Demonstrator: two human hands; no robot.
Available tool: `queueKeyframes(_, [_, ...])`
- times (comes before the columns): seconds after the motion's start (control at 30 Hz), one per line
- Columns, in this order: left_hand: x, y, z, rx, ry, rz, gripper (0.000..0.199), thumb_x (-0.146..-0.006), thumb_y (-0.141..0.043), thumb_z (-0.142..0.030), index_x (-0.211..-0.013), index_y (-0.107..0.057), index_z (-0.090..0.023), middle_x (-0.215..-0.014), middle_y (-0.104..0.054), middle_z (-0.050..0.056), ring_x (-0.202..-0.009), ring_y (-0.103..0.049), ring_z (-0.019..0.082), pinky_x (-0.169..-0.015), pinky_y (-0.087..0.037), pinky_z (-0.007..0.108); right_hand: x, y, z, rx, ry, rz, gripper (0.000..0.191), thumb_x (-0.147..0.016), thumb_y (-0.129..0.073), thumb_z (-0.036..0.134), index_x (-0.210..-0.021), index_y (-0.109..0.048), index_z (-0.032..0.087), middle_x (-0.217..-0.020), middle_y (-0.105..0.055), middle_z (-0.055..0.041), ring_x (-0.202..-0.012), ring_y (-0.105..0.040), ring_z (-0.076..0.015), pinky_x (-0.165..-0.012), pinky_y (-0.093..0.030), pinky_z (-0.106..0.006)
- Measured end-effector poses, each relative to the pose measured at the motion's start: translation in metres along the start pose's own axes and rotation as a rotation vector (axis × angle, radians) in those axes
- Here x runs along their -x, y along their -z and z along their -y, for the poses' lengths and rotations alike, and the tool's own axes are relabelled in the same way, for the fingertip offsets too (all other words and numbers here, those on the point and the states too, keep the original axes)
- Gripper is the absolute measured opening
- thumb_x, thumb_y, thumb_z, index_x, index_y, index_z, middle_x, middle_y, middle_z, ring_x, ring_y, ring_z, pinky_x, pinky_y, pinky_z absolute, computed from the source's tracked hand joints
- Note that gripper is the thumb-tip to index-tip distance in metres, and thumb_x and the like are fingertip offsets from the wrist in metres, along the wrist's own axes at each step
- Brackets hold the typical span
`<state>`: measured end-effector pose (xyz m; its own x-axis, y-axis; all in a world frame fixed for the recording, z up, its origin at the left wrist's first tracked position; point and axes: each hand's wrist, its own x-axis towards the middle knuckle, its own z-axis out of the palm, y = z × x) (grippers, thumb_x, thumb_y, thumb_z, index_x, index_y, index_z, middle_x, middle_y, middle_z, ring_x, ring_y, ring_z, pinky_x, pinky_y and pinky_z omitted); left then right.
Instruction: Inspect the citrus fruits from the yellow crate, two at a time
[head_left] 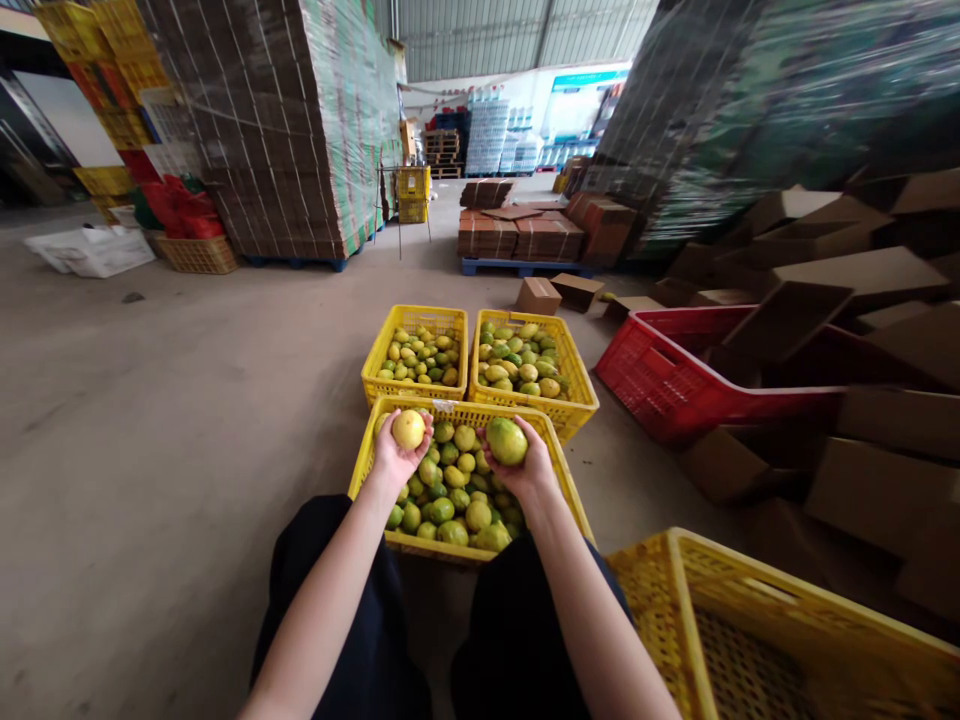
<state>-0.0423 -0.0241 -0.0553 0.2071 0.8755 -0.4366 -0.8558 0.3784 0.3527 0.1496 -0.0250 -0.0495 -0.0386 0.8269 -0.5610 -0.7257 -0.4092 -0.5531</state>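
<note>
My left hand point(395, 458) is closed around a yellow lemon point(409, 429), palm turned up, over the left side of the near yellow crate point(480, 407). In my right hand point(536, 468) lies a larger, greener lemon point(507, 441), the fingers curled about it above the crate's right side. Below both hands, many green and yellow lemons point(454, 505) fill the near crate. Just behind it stand two more yellow crates, the left one point(367, 365) holding mostly yellow lemons and the right one point(581, 380) a mix of green and yellow.
A yellow crate point(679, 600) stands at the lower right. Beyond it are a red crate point(652, 400) and heaped cardboard boxes point(892, 470). Further back, flattened cartons point(551, 238) lie on a blue pallet point(517, 268), between tall wrapped stacks point(262, 130).
</note>
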Motion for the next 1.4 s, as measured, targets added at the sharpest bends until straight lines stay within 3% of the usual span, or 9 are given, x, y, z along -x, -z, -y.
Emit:
queueKeyframes(0.27, [-0.0028,-0.0007,0.0023,-0.071,-0.01,-0.039,0.03,-0.085,-0.034,-0.024,-0.087,-0.06,-0.009,-0.075,-0.065,0.01,-0.057,-0.061,0.013,-0.047,-0.05,0.021,0.0002,-0.0025,-0.0011,0.003,-0.017,0.001,0.027,-0.082,-0.043,0.037,-0.082,-0.058,0.015,-0.063,-0.067,-0.0091,-0.046,-0.056,-0.0155,-0.038,-0.047,-0.024])
queueKeyframes(0.43, [-0.0022,-0.0014,0.0044,-0.089,-0.048,-0.054,0.027,-0.085,-0.038,-0.025,-0.086,-0.06,-0.01,-0.076,-0.066,0.011,-0.057,-0.062,0.014,-0.047,-0.051,0.022,-0.0009,-0.0008,-0.0019,-0.008,-0.009,-0.009,0.027,-0.081,-0.045,0.037,-0.083,-0.058,0.014,-0.064,-0.067,-0.0106,-0.047,-0.056,-0.0158,-0.038,-0.046,-0.024])
queueKeyframes(0.53, [0.0008,-0.0045,0.0044,-0.12,-0.154,-0.128,0.026,-0.084,-0.047,-0.035,-0.084,-0.059,-0.012,-0.073,-0.064,0.007,-0.055,-0.061,0.014,-0.046,-0.051,0.023,-0.0023,0.0015,-0.0022,-0.004,0.005,-0.01,0.026,-0.08,-0.046,0.037,-0.083,-0.058,0.014,-0.066,-0.067,-0.0106,-0.047,-0.056,-0.0155,-0.039,-0.047,-0.024])
queueKeyframes(0.63, [0.0032,-0.0075,0.0033,-0.14,-0.221,-0.189,0.019,-0.075,-0.061,-0.031,-0.083,-0.058,-0.015,-0.07,-0.061,0.002,-0.053,-0.06,0.012,-0.047,-0.052,0.021,-0.0035,0.0036,-0.0015,-0.007,0.011,-0.025,0.024,-0.079,-0.047,0.038,-0.082,-0.057,0.016,-0.065,-0.067,-0.0088,-0.047,-0.055,-0.0152,-0.038,-0.046,-0.023])
queueKeyframes(0.83, [0.0017,-0.0071,0.0043,-0.105,-0.106,-0.173,0.012,-0.078,-0.056,-0.024,-0.082,-0.057,-0.013,-0.074,-0.062,0.007,-0.06,-0.063,0.016,-0.05,-0.054,0.025,-0.0036,0.0041,0.0,-0.01,0.017,-0.053,0.022,-0.077,-0.048,0.038,-0.081,-0.057,0.018,-0.064,-0.066,-0.0088,-0.049,-0.055,-0.0166,-0.038,-0.047,-0.024])
queueKeyframes(1.1, [-0.0017,-0.0049,0.0064,-0.102,-0.041,-0.156,0.02,-0.084,-0.045,-0.025,-0.09,-0.061,-0.013,-0.074,-0.063,0.01,-0.069,-0.065,0.019,-0.052,-0.053,0.025,-0.0021,0.0031,-0.0004,-0.004,0.009,-0.041,0.023,-0.078,-0.047,0.037,-0.082,-0.056,0.017,-0.065,-0.065,-0.0081,-0.048,-0.055,-0.0154,-0.038,-0.046,-0.023])
queueKeyframes(1.4, [-0.0032,-0.0026,0.0056,-0.101,-0.095,-0.118,0.023,-0.084,-0.049,-0.031,-0.082,-0.061,-0.012,-0.078,-0.064,0.009,-0.072,-0.065,0.019,-0.052,-0.054,0.025,-0.0034,0.0037,-0.0013,0.006,0.012,-0.06,0.02,-0.078,-0.049,0.036,-0.082,-0.056,0.017,-0.065,-0.066,-0.0085,-0.049,-0.057,-0.0163,-0.039,-0.047,-0.024])
